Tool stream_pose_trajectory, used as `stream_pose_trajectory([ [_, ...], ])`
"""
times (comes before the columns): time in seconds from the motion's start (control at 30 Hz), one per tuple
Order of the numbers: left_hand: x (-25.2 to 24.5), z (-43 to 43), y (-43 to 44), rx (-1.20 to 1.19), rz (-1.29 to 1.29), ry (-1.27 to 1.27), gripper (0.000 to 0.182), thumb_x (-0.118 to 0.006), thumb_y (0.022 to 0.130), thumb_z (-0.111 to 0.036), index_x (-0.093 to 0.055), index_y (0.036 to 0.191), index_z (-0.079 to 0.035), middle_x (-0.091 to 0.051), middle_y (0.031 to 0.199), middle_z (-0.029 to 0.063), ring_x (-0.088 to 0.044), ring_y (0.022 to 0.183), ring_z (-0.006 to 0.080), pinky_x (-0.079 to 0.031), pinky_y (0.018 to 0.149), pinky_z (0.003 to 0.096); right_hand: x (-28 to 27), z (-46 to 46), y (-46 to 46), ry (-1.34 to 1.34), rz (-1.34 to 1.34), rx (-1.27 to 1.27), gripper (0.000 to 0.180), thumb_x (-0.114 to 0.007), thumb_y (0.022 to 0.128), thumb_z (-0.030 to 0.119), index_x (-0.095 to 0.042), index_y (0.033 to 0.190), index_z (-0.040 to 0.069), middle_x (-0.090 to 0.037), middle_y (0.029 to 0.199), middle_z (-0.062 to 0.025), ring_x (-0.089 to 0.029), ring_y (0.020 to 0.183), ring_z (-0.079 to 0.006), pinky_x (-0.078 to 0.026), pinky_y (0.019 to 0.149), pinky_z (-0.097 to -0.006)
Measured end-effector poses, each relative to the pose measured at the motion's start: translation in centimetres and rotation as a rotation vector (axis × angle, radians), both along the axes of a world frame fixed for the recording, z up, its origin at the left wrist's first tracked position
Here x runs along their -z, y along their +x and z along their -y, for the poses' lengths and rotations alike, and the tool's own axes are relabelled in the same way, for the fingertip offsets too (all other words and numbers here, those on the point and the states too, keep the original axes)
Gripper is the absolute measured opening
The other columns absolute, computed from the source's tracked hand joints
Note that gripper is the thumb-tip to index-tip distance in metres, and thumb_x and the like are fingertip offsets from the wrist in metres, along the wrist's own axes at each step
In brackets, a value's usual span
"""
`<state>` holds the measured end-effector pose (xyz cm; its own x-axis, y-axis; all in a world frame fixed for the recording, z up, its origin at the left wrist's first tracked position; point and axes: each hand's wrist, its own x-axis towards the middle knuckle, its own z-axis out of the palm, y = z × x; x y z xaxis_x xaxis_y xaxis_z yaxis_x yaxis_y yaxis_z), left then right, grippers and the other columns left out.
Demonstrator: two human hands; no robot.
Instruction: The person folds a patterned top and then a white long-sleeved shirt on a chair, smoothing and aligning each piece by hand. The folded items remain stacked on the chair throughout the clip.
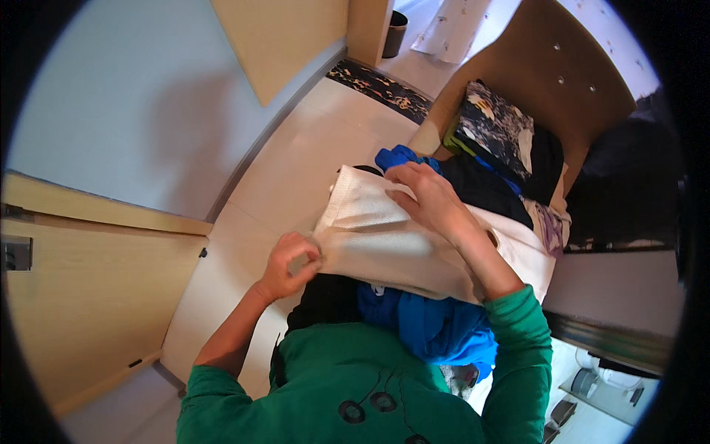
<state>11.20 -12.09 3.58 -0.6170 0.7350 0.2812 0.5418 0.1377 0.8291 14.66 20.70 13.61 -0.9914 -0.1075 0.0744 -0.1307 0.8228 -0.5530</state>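
Note:
A cream-white textured garment (383, 244) lies spread across my lap, with a darker round spot near its right end. My left hand (291, 266) pinches its left edge between thumb and curled fingers. Above the garment's upper part is my right hand (424, 194), fingers slightly bent and thumb apart, nothing visible between them; whether the fingertips touch the cloth I cannot tell. Bright blue fabric (438, 322) is bunched under the garment, against my green top. Another blue cloth (396, 157) shows just beyond my right fingertips.
A brown chair (532, 61) with a studded backrest holds a folded dark patterned cloth (493, 125) and black clothing (477, 183). Wooden cabinet doors (100, 299) and a pale wall are on the left. A dark bin (395, 34) stands past a black marbled threshold strip (383, 89).

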Motion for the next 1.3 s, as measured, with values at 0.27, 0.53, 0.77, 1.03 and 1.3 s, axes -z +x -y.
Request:
stream_pose_trajectory([
  [0.27, 4.0, -5.7, -7.3, -0.340, 0.975, 0.122, 0.026, -0.063, 0.102, -0.031, -0.067, 0.098, -0.005, -0.065, 0.082, 0.0014, -0.058, 0.073, 0.0085, -0.047, 0.070, 0.0252, 8.8, 2.1, -6.5, -0.097, 0.129, 0.139, 0.036, -0.076, 0.085, 0.016, -0.068, 0.118, 0.003, -0.064, 0.107, -0.0166, -0.062, 0.105, -0.0368, -0.052, 0.090, -0.0431],
  [0.53, 5.4, -7.5, -8.0, -0.168, 1.152, 0.228, 0.027, -0.065, 0.101, -0.035, -0.066, 0.092, -0.010, -0.061, 0.077, -0.0036, -0.054, 0.067, 0.0064, -0.043, 0.066, 0.0243, 6.6, 4.6, -2.2, 0.049, -0.239, -0.079, 0.033, -0.074, 0.070, -0.003, -0.070, 0.103, 0.001, -0.057, 0.090, -0.0112, -0.060, 0.088, -0.0308, -0.052, 0.078, -0.0393],
  [0.77, 5.7, -7.9, -8.7, -0.147, 1.141, 0.184, 0.027, -0.064, 0.101, -0.034, -0.068, 0.097, -0.008, -0.062, 0.078, -0.0031, -0.057, 0.068, 0.0068, -0.046, 0.065, 0.0237, 6.5, 5.3, -2.6, 0.076, -0.288, -0.055, 0.034, -0.075, 0.072, -0.001, -0.069, 0.105, 0.001, -0.066, 0.107, -0.0115, -0.064, 0.093, -0.0309, -0.053, 0.082, -0.0404],
  [1.03, 4.8, -8.8, -9.9, -0.119, 1.081, 0.132, 0.018, -0.066, 0.100, -0.023, -0.070, 0.104, -0.006, -0.066, 0.084, -0.0026, -0.059, 0.071, 0.0067, -0.048, 0.066, 0.0238, 6.0, 5.8, -1.3, 0.240, -0.291, -0.284, 0.034, -0.063, 0.079, 0.012, -0.067, 0.111, 0.001, -0.067, 0.114, -0.0125, -0.065, 0.098, -0.0271, -0.052, 0.089, -0.0385],
  [1.3, 4.3, -9.4, -10.4, -0.118, 1.263, 0.252, 0.020, -0.065, 0.101, -0.017, -0.070, 0.115, -0.003, -0.071, 0.101, 0.0000, -0.066, 0.087, 0.0106, -0.055, 0.080, 0.0290, 6.1, 6.2, -1.4, 0.156, -0.337, -0.201, 0.034, -0.068, 0.077, 0.011, -0.067, 0.109, 0.001, -0.068, 0.109, -0.0106, -0.065, 0.094, -0.0258, -0.053, 0.085, -0.0384],
])
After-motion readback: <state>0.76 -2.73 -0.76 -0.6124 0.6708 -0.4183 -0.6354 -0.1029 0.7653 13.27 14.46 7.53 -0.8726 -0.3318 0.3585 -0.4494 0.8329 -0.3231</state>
